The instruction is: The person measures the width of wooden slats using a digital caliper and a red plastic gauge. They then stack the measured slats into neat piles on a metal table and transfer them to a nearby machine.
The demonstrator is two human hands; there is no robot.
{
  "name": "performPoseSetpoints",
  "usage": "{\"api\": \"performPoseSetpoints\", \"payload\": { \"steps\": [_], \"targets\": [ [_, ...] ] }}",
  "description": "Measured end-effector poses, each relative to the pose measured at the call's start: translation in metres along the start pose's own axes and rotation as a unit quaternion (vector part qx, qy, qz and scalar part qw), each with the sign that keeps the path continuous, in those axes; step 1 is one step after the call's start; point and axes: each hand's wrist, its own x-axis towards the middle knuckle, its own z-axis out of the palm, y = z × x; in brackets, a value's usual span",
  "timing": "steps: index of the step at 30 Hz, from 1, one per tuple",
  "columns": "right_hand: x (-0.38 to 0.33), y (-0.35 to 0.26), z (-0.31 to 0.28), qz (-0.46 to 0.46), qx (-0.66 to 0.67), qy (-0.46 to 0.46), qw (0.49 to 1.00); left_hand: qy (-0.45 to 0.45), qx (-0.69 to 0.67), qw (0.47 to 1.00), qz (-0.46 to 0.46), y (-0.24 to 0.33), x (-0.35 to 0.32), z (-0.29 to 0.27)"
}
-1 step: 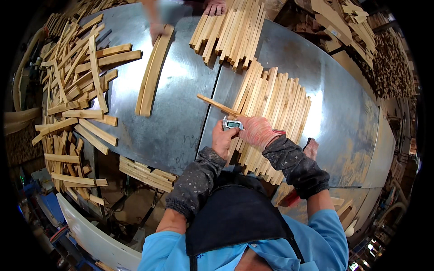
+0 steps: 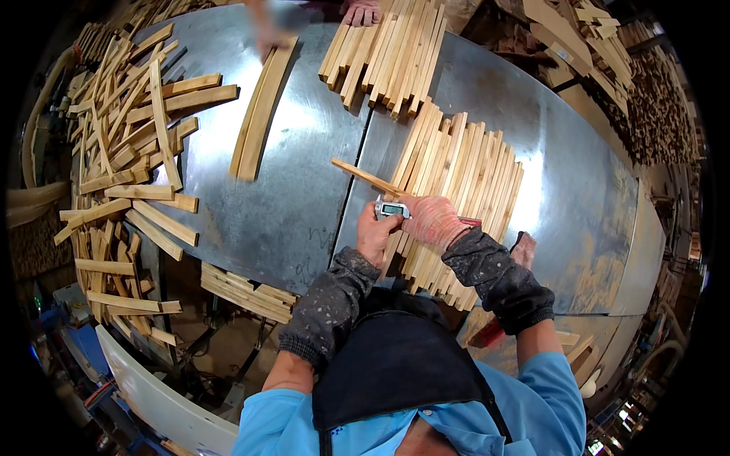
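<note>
My bare left hand [image 2: 373, 237] is closed on a digital caliper [image 2: 392, 210] with a small grey display, its thumb beside the screen. My right hand [image 2: 434, 222], in a pink-and-white knit glove, is closed on one end of a narrow wooden strip [image 2: 363, 175]. The strip points out to the far left, over the seam of the metal table. The gloved fingers hide where strip and caliper meet. Beneath and beyond my right hand lies a row of wooden strips [image 2: 456, 159] packed side by side.
Across the metal table [image 2: 304, 213], a co-worker's blurred hand [image 2: 265, 38] is at two long strips [image 2: 262, 114]; their other hand [image 2: 361, 12] rests by a second bundle [image 2: 388, 57]. Loose strips [image 2: 160, 121] lie piled at left. A loose glove [image 2: 523, 249] lies near my right forearm.
The co-worker's blurred hand and the two long strips have shifted slightly away from me. My hands, the caliper and the narrow strip have not visibly moved.
</note>
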Motion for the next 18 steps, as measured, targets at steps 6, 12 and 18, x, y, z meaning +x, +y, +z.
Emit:
{"api": "performPoseSetpoints", "payload": {
  "steps": [6, 12, 18],
  "targets": [
    [0.002, 0.001, -0.002, 0.024, -0.019, -0.035, 0.999, 0.002, 0.02, 1.0, -0.008, 0.004, -0.001, 0.003],
    [0.001, 0.007, 0.005, 0.005, -0.001, -0.003, 1.0, -0.001, 0.019, 1.0, 0.009, 0.003, -0.002, 0.005],
    [0.0, 0.009, 0.008, 0.004, 0.01, 0.011, 1.0, 0.001, 0.038, 0.999, 0.013, -0.001, 0.0, 0.002]
  ]
}}
